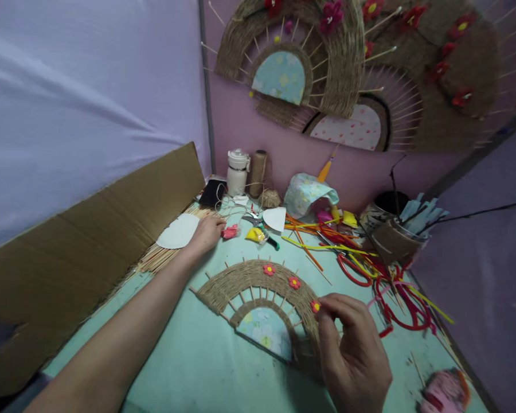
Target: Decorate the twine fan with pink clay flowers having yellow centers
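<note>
A half-round fan woven of jute twine (258, 285) lies on the green table, with a floral paper centre (266, 331) and thin sticks poking out. Two red flowers (269, 269) sit on its upper band. My right hand (352, 350) rests on the fan's right side, its fingers pinched on a third small red flower (315, 306) against the twine. My left hand (207, 232) reaches far across the table, with its curled fingers touching a red clay packet (231, 232) beside a yellow one (255, 234).
A white paper half-circle (178, 232) and a bundle of thin sticks (163, 257) lie at the left by a cardboard sheet (90, 241). Scissors (254, 219), a twine spool (258, 172), a white bottle (237, 172), coloured strips (348, 252) and a cup of tools (398, 238) crowd the back. Finished fans (335, 69) hang on the wall.
</note>
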`<state>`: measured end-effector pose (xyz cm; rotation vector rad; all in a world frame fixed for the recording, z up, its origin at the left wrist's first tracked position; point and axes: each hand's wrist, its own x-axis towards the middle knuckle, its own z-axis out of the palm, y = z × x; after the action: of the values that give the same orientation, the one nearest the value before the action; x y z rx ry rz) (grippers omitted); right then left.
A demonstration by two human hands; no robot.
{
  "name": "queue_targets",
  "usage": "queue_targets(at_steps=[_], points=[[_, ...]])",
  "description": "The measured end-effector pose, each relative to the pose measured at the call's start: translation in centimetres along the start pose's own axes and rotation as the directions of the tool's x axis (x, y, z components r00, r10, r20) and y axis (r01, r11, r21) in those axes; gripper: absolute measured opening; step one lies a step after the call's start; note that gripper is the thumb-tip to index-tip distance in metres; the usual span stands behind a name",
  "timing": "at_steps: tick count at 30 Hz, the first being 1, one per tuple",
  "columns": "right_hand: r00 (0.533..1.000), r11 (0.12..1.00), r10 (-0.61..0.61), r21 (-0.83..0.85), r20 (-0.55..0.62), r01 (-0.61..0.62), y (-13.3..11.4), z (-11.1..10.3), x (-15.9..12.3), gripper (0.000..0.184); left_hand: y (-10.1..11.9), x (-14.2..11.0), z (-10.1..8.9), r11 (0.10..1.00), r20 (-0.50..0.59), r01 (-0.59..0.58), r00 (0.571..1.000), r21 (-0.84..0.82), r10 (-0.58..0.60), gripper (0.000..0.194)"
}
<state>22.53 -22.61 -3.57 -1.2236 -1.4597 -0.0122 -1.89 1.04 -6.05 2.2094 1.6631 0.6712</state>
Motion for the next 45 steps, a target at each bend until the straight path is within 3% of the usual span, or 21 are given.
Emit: queue_targets(at_steps=[4,8,11,12,14,15,16,17,19,21,25,27,29,31,33,34,36,38,40,43,45], points=[[1.0,1.0,-0.006,-0.016,0.03,0.006,0.3,0.1,0.1,0.016,-0.1,0.3,1.4,0.999,-0.02,0.009,1.0,-0.036,-0.01,0.023],[0.999,1.0,0.004,-0.011,0.049,-0.003,0.2,0.1,0.1,0.015,0.3,0.3,0.8,0.996,-0.104,0.047,0.993,-0.071,-0.055,0.019],[0.998,1.0,0.015,-0.015,0.063,-0.014,0.1,0.1,0.1,0.014,3.1,-1.4,-0.4,0.987,-0.187,0.081,0.977,-0.14,-0.106,0.02],[0.997,1.0,0.023,-0.023,0.077,-0.022,0.0,0.1,0.2,0.013,4.7,-2.5,-0.7,0.961,-0.166,0.071,0.979,-0.267,-0.118,0.019],[0.992,0.999,0.035,-0.033,0.123,-0.031,0.0,0.2,0.2,0.016,8.1,-5.3,-1.0,0.827,0.113,0.072,0.994,-0.558,-0.011,0.022],[0.987,0.999,0.037,-0.032,0.157,-0.032,0.1,0.3,0.3,0.019,9.8,-6.8,-0.8,0.75,0.292,0.142,0.954,-0.646,0.07,0.026],[0.98,0.999,0.033,-0.026,0.194,-0.029,0.1,0.3,0.3,0.022,11.3,-8.2,-0.6,0.681,0.454,0.249,0.88,-0.689,0.138,0.028],[0.973,1.0,0.025,-0.019,0.229,-0.021,0.2,0.4,0.3,0.025,12.4,-9.5,-0.3,0.621,0.544,0.343,0.822,-0.705,0.165,0.028],[0.962,1.0,0.014,-0.013,0.272,-0.011,0.3,0.4,0.3,0.026,13.9,-11.2,0.4,0.488,0.57,0.404,0.78,-0.773,0.258,0.024],[0.96,1.0,0.007,-0.025,0.279,0.0,0.3,0.3,0.2,0.023,14.3,-12.1,1.1,0.403,0.577,0.455,0.772,-0.794,0.265,0.022],[0.967,0.999,-0.01,-0.039,0.253,0.02,0.2,0.0,0.2,0.02,14.2,-12.3,1.4,0.328,0.615,0.538,0.76,-0.776,0.21,0.025],[0.97,0.999,-0.014,-0.039,0.242,0.024,0.1,-0.1,0.2,0.019,14.1,-12.0,1.0,0.365,0.609,0.51,0.754,-0.779,0.245,0.03],[0.973,0.999,-0.013,-0.048,0.231,0.024,0.0,-0.3,0.2,0.019,13.6,-11.2,0.3,0.485,0.579,0.403,0.76,-0.776,0.294,0.032],[0.978,0.999,0.007,-0.054,0.209,0.005,-0.1,-0.4,0.2,0.017,12.4,-9.5,-0.4,0.644,0.501,0.238,0.825,-0.727,0.262,0.029],[0.985,0.998,0.038,-0.046,0.169,-0.031,-0.1,-0.5,0.2,0.015,10.2,-7.3,-0.8,0.808,0.254,0.053,0.959,-0.587,0.122,0.028],[0.987,0.998,0.057,-0.037,0.148,-0.052,-0.2,-0.5,0.2,0.013,8.8,-6.1,-0.8,0.885,0.119,-0.003,0.991,-0.466,0.067,0.029],[0.988,0.996,0.093,-0.024,0.121,-0.09,-0.2,-0.5,0.2,0.011,6.0,-4.0,-0.3,0.977,-0.03,-0.032,0.999,-0.211,0.026,0.034],[0.987,0.993,0.114,-0.011,0.115,-0.113,-0.3,-0.6,0.3,0.011,3.7,-2.4,0.6,0.998,-0.072,-0.058,0.996,-0.013,0.057,0.042],[0.985,0.992,0.125,0.004,0.12,-0.126,-0.3,-0.7,0.4,0.011,2.5,-1.7,1.5,0.99,-0.035,-0.084,0.995,0.113,0.088,0.048],[0.984,0.991,0.129,0.011,0.127,-0.131,-0.4,-0.9,0.7,0.009,2.1,-1.4,2.2,0.978,0.045,-0.091,0.995,0.185,0.084,0.046],[0.983,0.992,0.13,-0.009,0.13,-0.13,-0.4,-1.1,0.8,0.008,2.5,-1.5,1.9,0.983,0.042,-0.08,0.996,0.168,0.074,0.043]])
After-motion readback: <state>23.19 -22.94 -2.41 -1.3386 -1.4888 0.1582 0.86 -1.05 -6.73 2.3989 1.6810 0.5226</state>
